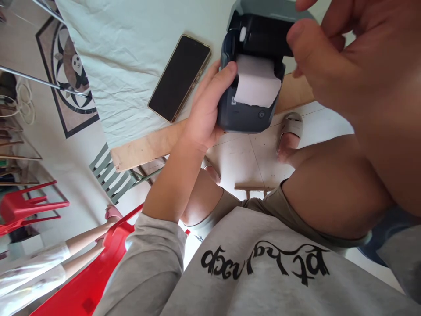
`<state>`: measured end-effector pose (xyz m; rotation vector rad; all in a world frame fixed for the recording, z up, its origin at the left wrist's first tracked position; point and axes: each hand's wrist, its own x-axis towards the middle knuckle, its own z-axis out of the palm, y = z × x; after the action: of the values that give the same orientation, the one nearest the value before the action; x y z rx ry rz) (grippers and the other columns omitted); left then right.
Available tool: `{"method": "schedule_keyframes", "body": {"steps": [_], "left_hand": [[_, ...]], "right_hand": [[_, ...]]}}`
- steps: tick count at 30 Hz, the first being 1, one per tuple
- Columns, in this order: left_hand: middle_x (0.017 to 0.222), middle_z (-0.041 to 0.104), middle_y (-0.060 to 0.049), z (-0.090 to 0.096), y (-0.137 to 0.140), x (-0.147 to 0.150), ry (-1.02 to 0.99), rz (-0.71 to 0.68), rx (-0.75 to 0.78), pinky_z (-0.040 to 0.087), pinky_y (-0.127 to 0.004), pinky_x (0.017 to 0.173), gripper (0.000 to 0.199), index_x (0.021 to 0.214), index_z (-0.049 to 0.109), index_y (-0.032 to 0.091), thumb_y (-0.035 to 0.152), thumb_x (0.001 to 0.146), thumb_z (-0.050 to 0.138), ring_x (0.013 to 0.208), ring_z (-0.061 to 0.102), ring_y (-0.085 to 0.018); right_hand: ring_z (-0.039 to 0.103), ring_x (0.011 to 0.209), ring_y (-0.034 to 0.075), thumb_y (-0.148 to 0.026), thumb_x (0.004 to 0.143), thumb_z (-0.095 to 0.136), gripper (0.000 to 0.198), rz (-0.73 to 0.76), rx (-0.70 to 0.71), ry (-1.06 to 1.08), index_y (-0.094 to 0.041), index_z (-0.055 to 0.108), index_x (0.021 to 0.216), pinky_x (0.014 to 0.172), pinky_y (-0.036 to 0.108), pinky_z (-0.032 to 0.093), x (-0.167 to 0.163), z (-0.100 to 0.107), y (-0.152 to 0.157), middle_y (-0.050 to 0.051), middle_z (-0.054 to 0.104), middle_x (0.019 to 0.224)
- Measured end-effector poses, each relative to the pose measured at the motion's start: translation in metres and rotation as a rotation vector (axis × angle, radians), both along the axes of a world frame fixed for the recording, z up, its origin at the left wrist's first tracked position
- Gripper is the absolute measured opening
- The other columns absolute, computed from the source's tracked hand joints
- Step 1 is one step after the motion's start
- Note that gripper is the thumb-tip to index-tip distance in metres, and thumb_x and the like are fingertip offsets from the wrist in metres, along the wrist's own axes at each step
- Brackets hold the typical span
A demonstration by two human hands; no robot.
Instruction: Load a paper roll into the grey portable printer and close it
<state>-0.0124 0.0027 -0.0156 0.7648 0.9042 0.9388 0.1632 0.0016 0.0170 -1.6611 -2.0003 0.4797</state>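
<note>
Dark-grey plastic printer [243, 117], grey-green lid [269, 8] raised, held over pale wooden table edge [154, 142]. Left hand [208, 103] clamped around its side; right hand [342, 66], thumb at smooth black inner part [268, 37], grip unclear. Probably best: steady body, gentle pressure, torn-edged white paper [256, 83] unsnagged. Beside: flat black phone [180, 77], crinkled pale-green cloth [115, 66].

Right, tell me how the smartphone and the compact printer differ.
The smartphone lies flat on the pale cloth; the compact printer is gripped by the left hand. The smartphone is a thin slab with a dark screen; the compact printer is chunky, opened up, with torn-edged white paper showing. Both have dark fronts.
</note>
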Motion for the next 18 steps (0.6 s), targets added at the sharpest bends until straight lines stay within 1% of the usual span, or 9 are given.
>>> {"method": "schedule_keyframes", "body": {"steps": [3, 5, 6, 7, 9, 11, 14, 16, 18], "left_hand": [[0.075, 0.06, 0.0, -0.001, 0.0, 0.0, -0.038, 0.008, 0.016, 0.04, -0.023, 0.064, 0.018, 0.077, 0.057, 0.022, 0.04, 0.072, 0.055, 0.07, 0.057, -0.01], [0.074, 0.059, 0.0, 0.0, 0.0, 0.0, -0.034, 0.017, 0.019, 0.041, -0.021, 0.065, 0.016, 0.077, 0.056, 0.022, 0.037, 0.073, 0.053, 0.07, 0.055, -0.009], [0.076, 0.06, 0.0, 0.001, -0.001, 0.001, -0.019, 0.015, 0.016, 0.042, -0.02, 0.064, 0.016, 0.079, 0.055, 0.022, 0.037, 0.074, 0.052, 0.072, 0.055, -0.009], [0.078, 0.061, 0.0, 0.002, -0.001, 0.001, 0.0, 0.008, 0.018, 0.041, -0.02, 0.064, 0.017, 0.081, 0.055, 0.023, 0.037, 0.074, 0.051, 0.074, 0.056, -0.009], [0.085, 0.062, 0.0, 0.003, -0.001, 0.002, 0.028, -0.019, 0.048, 0.041, -0.021, 0.063, 0.019, 0.086, 0.056, 0.024, 0.039, 0.075, 0.049, 0.08, 0.058, -0.012], [0.087, 0.062, 0.0, 0.003, -0.001, 0.003, 0.036, -0.045, 0.094, 0.042, -0.023, 0.065, 0.02, 0.09, 0.056, 0.027, 0.039, 0.076, 0.049, 0.091, 0.059, -0.016], [0.088, 0.063, 0.0, 0.003, -0.001, 0.003, 0.049, -0.06, 0.118, 0.044, -0.024, 0.068, 0.02, 0.093, 0.056, 0.029, 0.036, 0.075, 0.051, 0.103, 0.059, -0.018], [0.091, 0.065, 0.0, 0.004, -0.001, 0.003, 0.065, -0.065, 0.11, 0.043, -0.021, 0.064, 0.019, 0.092, 0.055, 0.027, 0.035, 0.076, 0.049, 0.103, 0.059, -0.017], [0.094, 0.065, 0.0, 0.004, -0.002, 0.002, 0.076, -0.071, 0.114, 0.041, -0.018, 0.06, 0.018, 0.091, 0.054, 0.026, 0.035, 0.077, 0.048, 0.101, 0.06, -0.015]], "right_hand": [[0.039, 0.079, -0.015, -0.061, 0.076, 0.018, 0.068, -0.023, 0.051, 0.133, -0.012, 0.047, 0.113, 0.073, 0.0, 0.03, 0.003, -0.006, 0.003, -0.003, 0.047, 0.091], [0.043, 0.097, -0.011, -0.061, 0.076, 0.015, 0.069, -0.072, 0.085, 0.108, -0.014, 0.044, 0.116, 0.083, 0.0, 0.033, 0.004, -0.009, 0.005, -0.003, 0.045, 0.108], [0.043, 0.102, -0.009, -0.06, 0.076, 0.015, 0.065, -0.075, 0.092, 0.06, -0.017, 0.044, 0.117, 0.085, 0.001, 0.033, 0.004, -0.009, 0.006, -0.005, 0.043, 0.112], [0.043, 0.101, -0.01, -0.058, 0.077, 0.016, 0.06, -0.062, 0.091, 0.0, -0.021, 0.045, 0.115, 0.085, 0.002, 0.033, 0.004, -0.009, 0.006, -0.007, 0.044, 0.111], [0.042, 0.088, -0.013, -0.052, 0.078, 0.019, 0.05, -0.009, 0.057, -0.122, -0.027, 0.049, 0.108, 0.084, 0.005, 0.032, 0.001, -0.007, 0.006, -0.009, 0.048, 0.1], [0.041, 0.083, -0.011, -0.05, 0.075, 0.025, 0.044, 0.033, -0.001, -0.207, -0.031, 0.051, 0.105, 0.09, 0.011, 0.036, -0.004, -0.005, 0.006, -0.009, 0.049, 0.092], [0.045, 0.105, 0.004, -0.052, 0.071, 0.031, 0.043, 0.048, -0.102, -0.315, -0.038, 0.049, 0.107, 0.102, 0.034, 0.037, -0.012, -0.002, 0.004, -0.009, 0.049, 0.1], [0.043, 0.112, 0.012, -0.054, 0.07, 0.031, 0.044, 0.02, -0.154, -0.367, -0.039, 0.047, 0.109, 0.1, 0.047, 0.035, -0.015, -0.001, 0.003, -0.007, 0.048, 0.105], [0.045, 0.108, 0.015, -0.054, 0.068, 0.035, 0.046, -0.004, -0.192, -0.394, -0.038, 0.047, 0.109, 0.092, 0.054, 0.033, -0.016, -0.001, 0.003, -0.004, 0.049, 0.099]]}}
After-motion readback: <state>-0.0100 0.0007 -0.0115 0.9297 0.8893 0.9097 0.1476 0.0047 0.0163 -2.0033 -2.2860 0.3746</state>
